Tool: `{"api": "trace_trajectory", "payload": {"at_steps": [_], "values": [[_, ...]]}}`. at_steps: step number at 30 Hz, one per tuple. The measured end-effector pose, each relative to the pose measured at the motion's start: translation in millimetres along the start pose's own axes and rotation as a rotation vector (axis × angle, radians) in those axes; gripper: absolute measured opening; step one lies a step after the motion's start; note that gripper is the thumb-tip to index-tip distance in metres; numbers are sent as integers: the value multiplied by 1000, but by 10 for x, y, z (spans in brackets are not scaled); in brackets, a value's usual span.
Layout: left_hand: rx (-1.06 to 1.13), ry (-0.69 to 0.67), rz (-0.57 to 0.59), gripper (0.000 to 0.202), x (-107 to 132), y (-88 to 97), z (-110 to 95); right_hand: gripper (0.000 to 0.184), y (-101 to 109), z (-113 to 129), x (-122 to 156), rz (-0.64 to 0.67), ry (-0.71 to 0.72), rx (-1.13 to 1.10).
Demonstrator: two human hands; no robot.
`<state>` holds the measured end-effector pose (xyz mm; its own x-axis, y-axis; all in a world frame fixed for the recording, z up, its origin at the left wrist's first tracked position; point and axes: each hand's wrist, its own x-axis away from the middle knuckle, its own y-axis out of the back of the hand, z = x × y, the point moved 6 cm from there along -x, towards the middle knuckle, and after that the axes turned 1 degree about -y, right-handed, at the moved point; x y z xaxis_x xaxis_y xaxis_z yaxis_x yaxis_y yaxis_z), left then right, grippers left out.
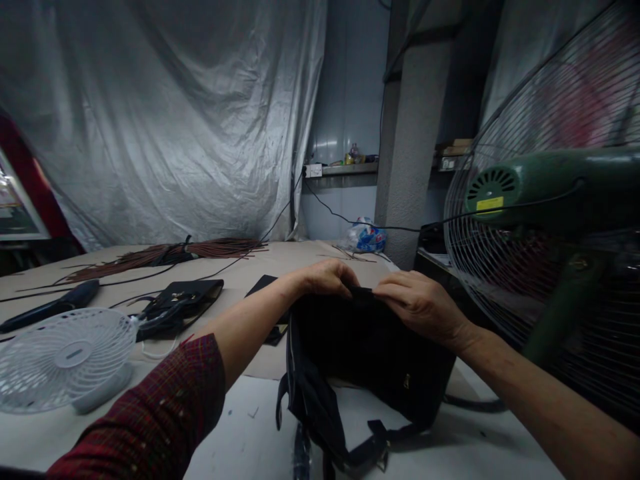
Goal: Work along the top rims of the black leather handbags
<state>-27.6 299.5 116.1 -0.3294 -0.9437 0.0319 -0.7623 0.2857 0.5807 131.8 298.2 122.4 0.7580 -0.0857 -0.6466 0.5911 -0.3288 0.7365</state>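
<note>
Working the top edge of a dark bag (373, 340), propped up on the pale tabletop (240, 427); left hand (327, 275) and right hand (423, 300) pinch its rim, close together. Judged step: shaping that edge; next move calls for even finger pressure. Matte, boxy body, limp strap (360, 457), brass-coloured pull (407, 381); weave too dark to tell

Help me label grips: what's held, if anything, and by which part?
A dark bag, held at its upper edge by both the left hand and the right hand.
</note>
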Motion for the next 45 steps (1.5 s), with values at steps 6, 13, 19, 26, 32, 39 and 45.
{"api": "trace_trajectory", "payload": {"at_steps": [6,13,19,26,32,39,45], "values": [[-32,4,1,27,27,-16,-26,11,39,-38,-116,-51,-61,-273],[-130,4,-55,28,31,1,-56,5,72,-34,-138,-161,-3,-165],[-121,10,-28,28,25,-14,-58,11,60,59,-60,-173,35,29],[-330,-62,-80,25,-4,32,-79,11,-6,113,-63,-203,13,68],[-458,-94,-119,22,-13,-8,-140,12,-8,84,-117,-229,-29,-100],[-543,-118,-180,20,3,-21,-190,12,-52,-38,-183,-132,-113,-173],[-567,-67,-212,24,2,-12,-179,7,-72,17,-132,-198,-179,-49]]}}
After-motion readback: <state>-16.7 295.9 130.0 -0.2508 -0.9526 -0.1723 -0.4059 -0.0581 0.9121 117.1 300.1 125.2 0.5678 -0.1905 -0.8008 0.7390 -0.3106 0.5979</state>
